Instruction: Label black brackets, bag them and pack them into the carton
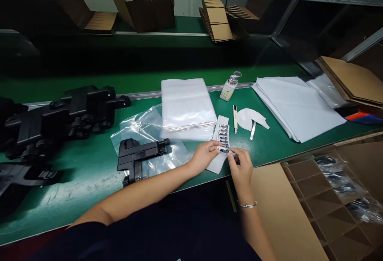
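Note:
A white label sheet [220, 139] with a column of barcode stickers lies on the green bench. My left hand [205, 155] rests on the sheet's lower part, fingers curled, pinching one sticker at its edge. My right hand [241, 167] is closed in a pinch on the other end of that same sticker [225, 150]. To the left, a black plastic part [139, 158] lies on a clear plastic bag [146, 133], untouched.
A stack of white bags [185, 107] sits behind the sheet. A small bottle [229, 87], a pen-like tool [235, 118], tweezers [253, 130] and white sheets [296, 107] lie right. Black parts [60, 119] crowd the left. A divided cardboard box [326, 197] stands at right.

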